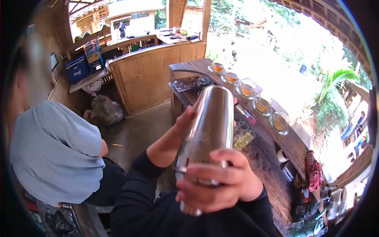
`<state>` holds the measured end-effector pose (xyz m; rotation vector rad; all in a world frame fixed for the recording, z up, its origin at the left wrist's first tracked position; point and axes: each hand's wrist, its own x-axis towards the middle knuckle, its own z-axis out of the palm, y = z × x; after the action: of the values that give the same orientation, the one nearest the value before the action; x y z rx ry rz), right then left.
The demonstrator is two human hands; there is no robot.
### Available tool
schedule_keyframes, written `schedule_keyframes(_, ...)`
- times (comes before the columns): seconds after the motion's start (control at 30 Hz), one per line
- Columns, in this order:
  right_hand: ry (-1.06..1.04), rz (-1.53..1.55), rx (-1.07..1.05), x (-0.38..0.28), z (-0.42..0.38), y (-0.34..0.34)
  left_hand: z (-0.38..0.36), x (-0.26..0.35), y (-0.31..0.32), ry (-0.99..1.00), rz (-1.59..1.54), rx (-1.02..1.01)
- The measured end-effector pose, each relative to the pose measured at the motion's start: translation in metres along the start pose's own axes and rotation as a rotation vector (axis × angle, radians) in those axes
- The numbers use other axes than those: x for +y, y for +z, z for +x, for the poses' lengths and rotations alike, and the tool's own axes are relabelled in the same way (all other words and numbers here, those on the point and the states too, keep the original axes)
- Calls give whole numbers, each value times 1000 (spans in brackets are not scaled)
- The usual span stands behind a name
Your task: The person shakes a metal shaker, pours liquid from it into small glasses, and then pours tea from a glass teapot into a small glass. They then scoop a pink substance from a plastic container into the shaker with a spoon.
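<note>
A long wooden bar counter [276,138] runs from the far middle down to the right edge. A person in a grey shirt [55,154] sits at the left with their back turned. At the far left corner of the room stands a blue cooler box [77,69] with white writing on it, too small to read.

Up close, in the middle, a shiny metal cocktail shaker [207,134] is held up in the air, tilted, in front of the near end of the counter. There are faint marks on its side, but they cannot be read.

The right hand [221,181] is wrapped around the bottom part of the shaker, fingers curled tight across it. The left hand [185,120] is behind the shaker near its top; only the thumb side shows, pressed against the metal. Both arms wear black sleeves [138,201].

Along the far edge of the counter sit five small glass cups of brown tea [247,90] on saucers, in a row. Just behind the shaker, on the counter, is a small glass with yellow drink [244,140].
</note>
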<state>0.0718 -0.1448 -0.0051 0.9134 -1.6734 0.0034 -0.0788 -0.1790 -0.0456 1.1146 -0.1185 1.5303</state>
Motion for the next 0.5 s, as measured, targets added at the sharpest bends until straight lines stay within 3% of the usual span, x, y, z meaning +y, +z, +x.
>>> schedule_keyframes(0.03, 15, 1, 31, 8, -10, 15, 0, 11, -8, -57, -66, -39)
schedule_keyframes(0.1, 322, -42, -19, 52, -26, 37, -1, 34, -65, -192, -74, 352)
schedule_keyframes(0.13, 533, 36, 119, 75, -36, 61, -9, 28, -89, -181, -71, 367)
schedule_keyframes(0.17, 740, 112, 258, 89, -41, 80, -12, 24, -109, -88, -91, 546)
schedule_keyframes(0.2, 733, 125, 261, 85, -37, 81, -14, 27, -117, 7, -110, 718)
schedule_keyframes(0.23, 677, 82, 247, 79, -31, 76, -15, 31, -106, 16, -95, 716)
schedule_keyframes(0.3, 438, 24, 146, 56, -4, 56, -18, 34, -75, 59, -230, 559)
schedule_keyframes(0.33, 348, -74, 48, 35, -3, 49, -21, 41, -41, -125, -242, 408)
schedule_keyframes(0.37, 139, 38, 123, 23, 11, 39, -31, 44, -25, -78, -9, 359)
schedule_keyframes(0.43, 119, 79, 196, 6, 12, 28, -25, 43, -10, 361, 842, 172)
schedule_keyframes(0.5, 279, 213, 133, 27, 6, 23, -37, 43, -23, 511, 1276, 413)
